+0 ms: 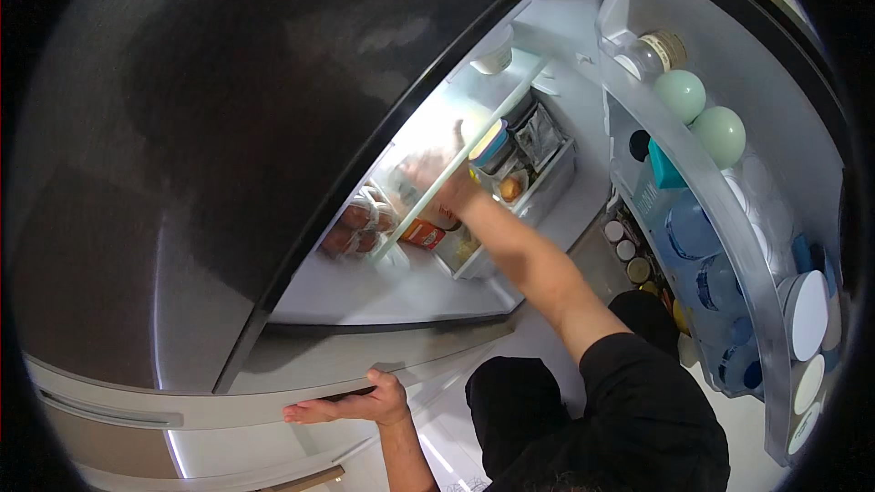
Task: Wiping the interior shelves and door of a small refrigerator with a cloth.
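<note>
My right hand (437,167) reaches into the lit refrigerator and looks blurred behind the front edge of a glass shelf (472,143). Whether its fingers hold anything cannot be made out. Below that shelf, close to my wrist, are a red-orange box (422,234) and a clear drawer (560,157) with packed food in it. Clear packs of round reddish-brown items (359,222) sit to the left of the hand. My left hand (352,406) is outside, palm up with thumb and fingers apart, at the upper edge of a lower drawer front (232,413). Nothing lies in its palm.
The open right door (724,0) carries bins with pale green round items (718,137), blue-tinted water bottles (690,225) and white-lidded tubs (806,314). A dark closed door (205,150) fills the left. A white tub (493,58) stands on the glass shelf.
</note>
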A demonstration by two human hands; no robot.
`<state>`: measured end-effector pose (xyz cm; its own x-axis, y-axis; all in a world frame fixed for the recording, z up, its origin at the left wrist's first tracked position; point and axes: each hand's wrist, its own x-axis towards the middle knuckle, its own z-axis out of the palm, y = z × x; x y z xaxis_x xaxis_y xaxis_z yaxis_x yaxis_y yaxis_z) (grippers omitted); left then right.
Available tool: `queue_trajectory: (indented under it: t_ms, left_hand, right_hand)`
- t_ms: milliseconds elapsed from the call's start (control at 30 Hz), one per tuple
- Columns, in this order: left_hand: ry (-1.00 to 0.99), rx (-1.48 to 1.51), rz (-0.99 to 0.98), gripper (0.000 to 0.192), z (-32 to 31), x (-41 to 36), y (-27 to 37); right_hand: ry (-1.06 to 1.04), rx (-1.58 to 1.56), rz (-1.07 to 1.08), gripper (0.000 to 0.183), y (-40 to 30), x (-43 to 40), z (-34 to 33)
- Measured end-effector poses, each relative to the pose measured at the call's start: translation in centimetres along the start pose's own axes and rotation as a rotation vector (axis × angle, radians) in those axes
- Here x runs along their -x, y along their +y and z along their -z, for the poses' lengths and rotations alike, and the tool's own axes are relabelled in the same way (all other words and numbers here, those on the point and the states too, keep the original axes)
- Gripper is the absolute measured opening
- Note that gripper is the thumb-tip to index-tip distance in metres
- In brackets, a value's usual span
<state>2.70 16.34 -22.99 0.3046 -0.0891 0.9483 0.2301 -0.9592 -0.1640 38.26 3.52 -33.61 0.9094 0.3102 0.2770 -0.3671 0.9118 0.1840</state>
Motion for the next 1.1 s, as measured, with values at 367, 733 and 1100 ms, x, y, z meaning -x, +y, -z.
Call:
queue_trajectory:
  t_ms: [367, 733, 1100]
  left_hand:
    - [0.011, 0.019, -0.004, 0.099, 0.1, 0.0, 0.4]
    - [-0.037, -0.025, 0.024, 0.101, 0.3, 0.3, -0.1]
    - [-0.018, -0.025, 0.04, 0.099, 0.1, 0.4, -0.1]
  right_hand:
    - [-0.392, -0.013, 0.365, 0.059, -16.7, -6.9, -1.8]
    - [-0.052, 0.098, 0.579, 0.054, -14.6, 4.9, -7.9]
    - [0.004, 0.111, 0.588, 0.053, -11.1, 8.6, -7.6]
